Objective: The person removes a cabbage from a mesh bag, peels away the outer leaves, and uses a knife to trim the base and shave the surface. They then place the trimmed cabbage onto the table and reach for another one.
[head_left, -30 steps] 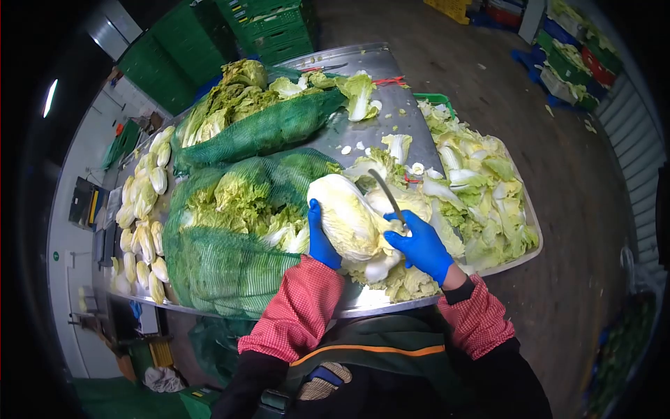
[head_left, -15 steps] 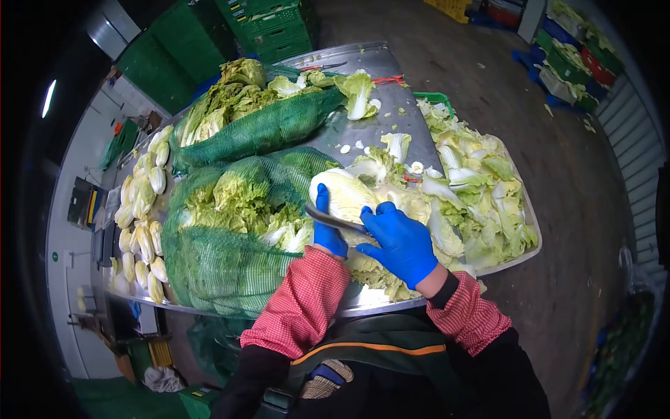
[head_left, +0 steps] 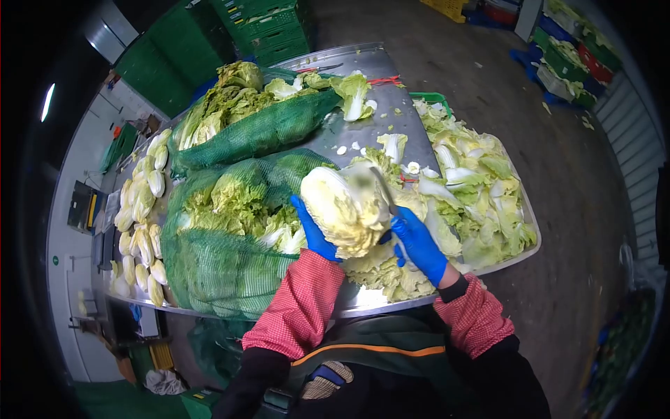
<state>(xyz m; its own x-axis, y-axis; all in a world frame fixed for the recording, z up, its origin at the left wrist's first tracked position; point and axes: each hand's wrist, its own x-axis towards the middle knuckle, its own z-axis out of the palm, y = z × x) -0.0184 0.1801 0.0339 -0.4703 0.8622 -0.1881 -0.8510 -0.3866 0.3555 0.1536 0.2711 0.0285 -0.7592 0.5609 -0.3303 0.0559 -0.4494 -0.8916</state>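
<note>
My left hand [head_left: 316,232], in a blue glove, is closed on a pale napa cabbage [head_left: 332,208] from its left side, above the near edge of the metal table. My right hand [head_left: 420,246], gloved too, grips a knife [head_left: 383,187] whose blade points up along the cabbage's right side. Motion blurs a loose leaf behind the blade. Under and right of the cabbage lie yellow-green trimmed leaves [head_left: 391,279]. Left of my left hand, a green mesh sack [head_left: 223,269] lies open with leafy cabbages [head_left: 241,202] inside.
A second mesh sack [head_left: 262,140] of cabbages lies farther back. Trimmed napa cabbages [head_left: 143,195] line the table's left end. On the right stands a large bin [head_left: 536,234] heaped with leaves. Another knife [head_left: 321,68] lies on the far metal tabletop [head_left: 366,59]; green crates [head_left: 279,35] are stacked behind.
The cabbage has been turned so its leafy side shows, and sits slightly left. My right hand has moved right and down, and the knife blade has swung from pointing left to pointing up.
</note>
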